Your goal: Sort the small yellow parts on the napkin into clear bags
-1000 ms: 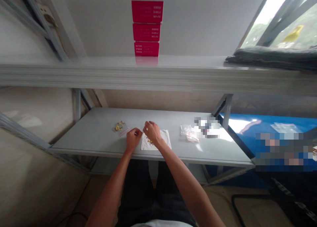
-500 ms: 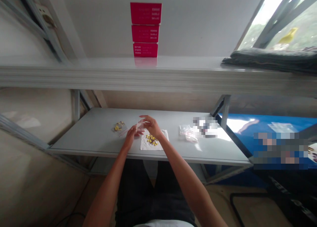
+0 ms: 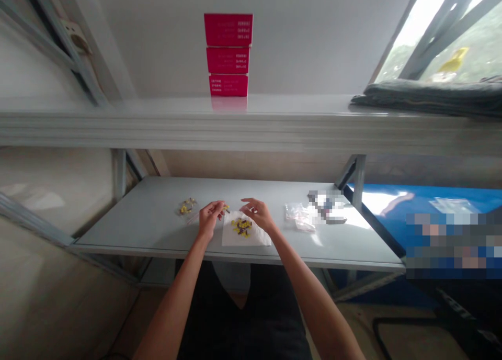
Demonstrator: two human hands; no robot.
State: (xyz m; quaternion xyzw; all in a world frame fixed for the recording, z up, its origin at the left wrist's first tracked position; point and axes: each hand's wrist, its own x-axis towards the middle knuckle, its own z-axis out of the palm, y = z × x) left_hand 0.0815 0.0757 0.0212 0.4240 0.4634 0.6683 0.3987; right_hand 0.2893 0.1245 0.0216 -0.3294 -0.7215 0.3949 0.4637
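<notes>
A small yellow and dark piece (image 3: 226, 209) shows at the fingertips of my left hand (image 3: 210, 216), which is closed on it in a pinch. To the right, my right hand (image 3: 258, 212) hovers at the far side of a white sheet of cloth or paper (image 3: 232, 240), its fingers apart and nothing visible in them. On the sheet lies a loose pile of small yellow and dark pieces (image 3: 242, 227), their exact kind too small to make out. Left of my left hand rests a clear plastic bag (image 3: 187, 206) with similar yellow pieces inside.
Several clear plastic bags (image 3: 300, 217) lie on the grey table (image 3: 149, 221) at right, beside a blurred-out patch. Overhead, a shelf (image 3: 157, 130) spans the view, carrying stacked red boxes (image 3: 228, 59) and a folded dark cloth (image 3: 427, 96). A blue surface (image 3: 382, 200) adjoins at right.
My hands have drawn apart; before, they were together around a clear plastic bag. Now my left hand pinches a small yellow and dark piece, and my right hand has moved right.
</notes>
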